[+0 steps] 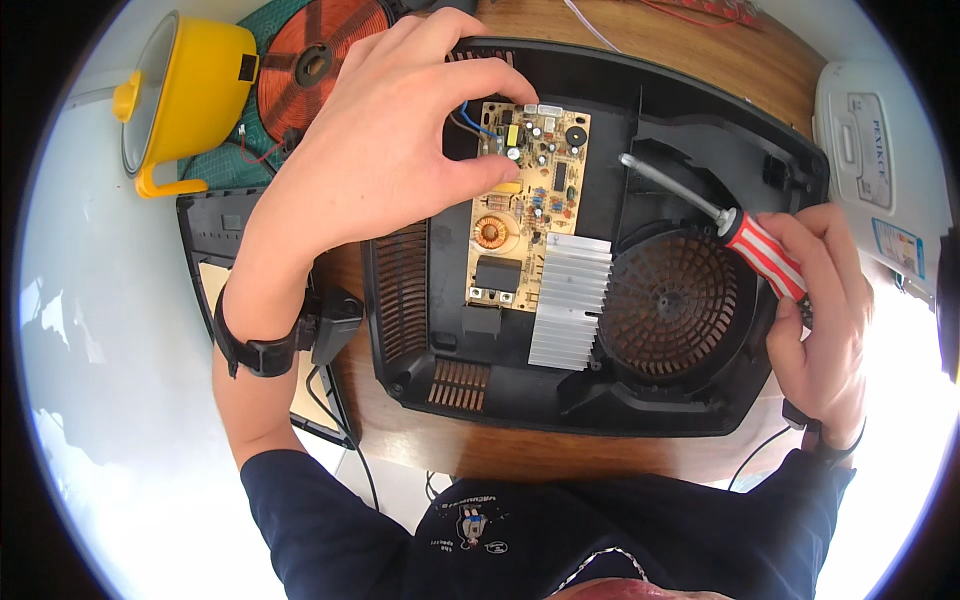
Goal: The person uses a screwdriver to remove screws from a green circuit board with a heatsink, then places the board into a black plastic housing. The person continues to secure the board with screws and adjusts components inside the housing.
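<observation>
A black plastic housing (700,400) with slotted vents and a round fan grille lies open on the wooden table. Inside it sits a tan circuit board (555,210) with a copper coil, components and a finned aluminium heatsink (570,300) along its lower right. My left hand (390,150) curls over the board's upper left, thumb by a yellow component, fingertips at its top edge, near blue and brown wires. My right hand (815,310) grips the red-and-white handle of a screwdriver (760,250), its metal shaft angled up-left over the housing, right of the board.
A yellow pot (195,85) and a copper coil disc (300,50) rest on a green mat at upper left. A black panel (210,230) lies beneath my left forearm. A white appliance (870,160) stands at right; loose wires lie along the back of the wooden table (740,50).
</observation>
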{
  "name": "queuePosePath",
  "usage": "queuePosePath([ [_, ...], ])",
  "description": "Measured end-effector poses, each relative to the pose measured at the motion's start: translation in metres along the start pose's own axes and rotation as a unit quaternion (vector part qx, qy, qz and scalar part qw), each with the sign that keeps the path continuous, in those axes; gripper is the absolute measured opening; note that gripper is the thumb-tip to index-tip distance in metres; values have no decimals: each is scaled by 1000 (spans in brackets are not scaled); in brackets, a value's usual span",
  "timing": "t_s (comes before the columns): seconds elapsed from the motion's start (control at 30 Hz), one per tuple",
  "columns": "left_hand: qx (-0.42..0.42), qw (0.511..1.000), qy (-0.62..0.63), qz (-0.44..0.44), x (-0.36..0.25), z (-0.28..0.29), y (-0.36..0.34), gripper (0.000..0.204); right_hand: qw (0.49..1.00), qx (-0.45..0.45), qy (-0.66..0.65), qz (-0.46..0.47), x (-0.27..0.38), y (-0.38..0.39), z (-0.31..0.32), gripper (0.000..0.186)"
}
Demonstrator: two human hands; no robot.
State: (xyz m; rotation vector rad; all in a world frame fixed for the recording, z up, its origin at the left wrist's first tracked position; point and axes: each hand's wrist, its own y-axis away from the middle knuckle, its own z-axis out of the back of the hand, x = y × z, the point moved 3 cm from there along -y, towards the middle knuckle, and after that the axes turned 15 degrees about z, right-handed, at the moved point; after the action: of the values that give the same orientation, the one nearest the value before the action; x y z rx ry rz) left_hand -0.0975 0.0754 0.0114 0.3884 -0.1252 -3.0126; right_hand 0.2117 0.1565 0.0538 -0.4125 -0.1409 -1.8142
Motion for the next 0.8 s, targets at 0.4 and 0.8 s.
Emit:
queuePosePath([
  [0.4,4,1000,21,4,-1,4,-2,44,994,-83,-52,-36,-22,-16,-29,34],
  [0.8,16,999,33,20,-4,4,-1,44,993,-92,-52,-59,-23,-14,-36,40],
])
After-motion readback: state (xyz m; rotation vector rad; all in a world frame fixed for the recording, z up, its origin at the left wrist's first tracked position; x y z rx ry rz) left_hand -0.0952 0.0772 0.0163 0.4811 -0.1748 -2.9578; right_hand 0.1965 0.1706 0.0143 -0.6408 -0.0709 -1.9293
